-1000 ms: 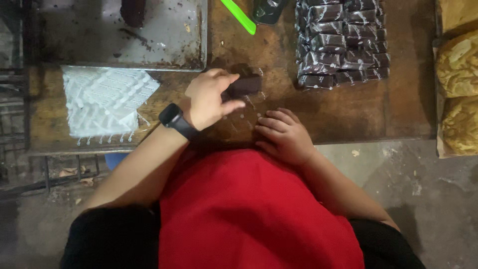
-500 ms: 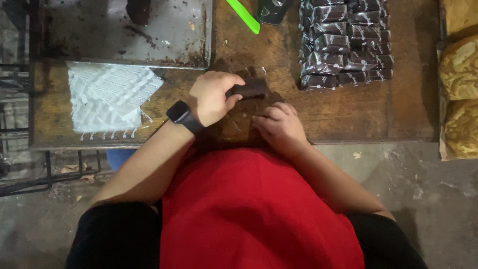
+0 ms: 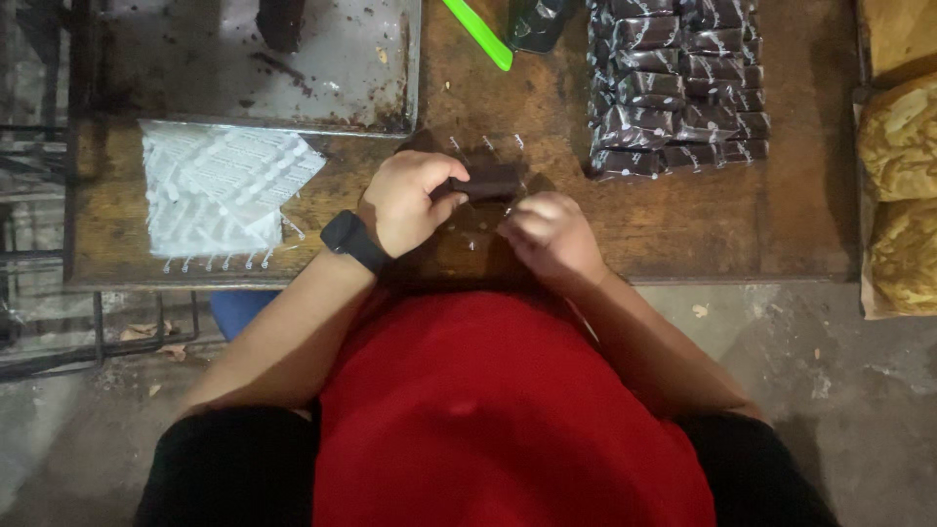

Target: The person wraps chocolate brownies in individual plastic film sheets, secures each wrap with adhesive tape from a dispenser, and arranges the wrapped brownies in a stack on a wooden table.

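My left hand (image 3: pixel 410 200), with a black watch on the wrist, grips a dark brown bar (image 3: pixel 485 184) over a wooden table (image 3: pixel 683 224). My right hand (image 3: pixel 549 232) is closed just right of the bar, its fingers at the bar's end and on a clear plastic wrapper (image 3: pixel 488 146) with small white marks that lies under the bar. Part of the bar is hidden inside my left fist.
Several wrapped dark bars (image 3: pixel 678 83) are stacked at the back right. A metal tray (image 3: pixel 322 68) sits at the back left, a white stack of wrappers (image 3: pixel 215 185) in front of it. A green tool (image 3: pixel 478 34) lies at the back. Yellow-brown bags (image 3: pixel 903 185) stand far right.
My right hand has moved up from the table's front edge to the end of the bar. My left hand has kept hold of the bar with little movement.
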